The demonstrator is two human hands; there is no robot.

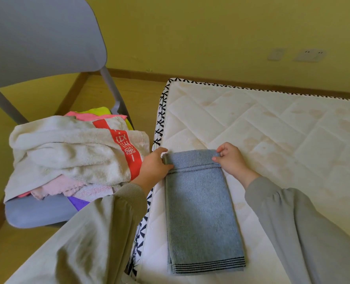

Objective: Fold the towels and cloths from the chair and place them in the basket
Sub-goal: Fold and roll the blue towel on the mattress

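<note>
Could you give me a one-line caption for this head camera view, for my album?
Both hands, left and right, fold a blue towel on a mattress.

White quilted mattress (272, 128) on the right, diamond-stitched. Carries faint yellowish stains. Black-and-white patterned trim (159, 124) along its edge. Behind, a yellow-green wall (190, 27) with a pale socket plate (310, 55) and a smaller plate (276, 53) just left of it. Brown skirting board (211, 77) at the wall's foot. Light wooden floor (139, 93) beside the mattress.
</note>
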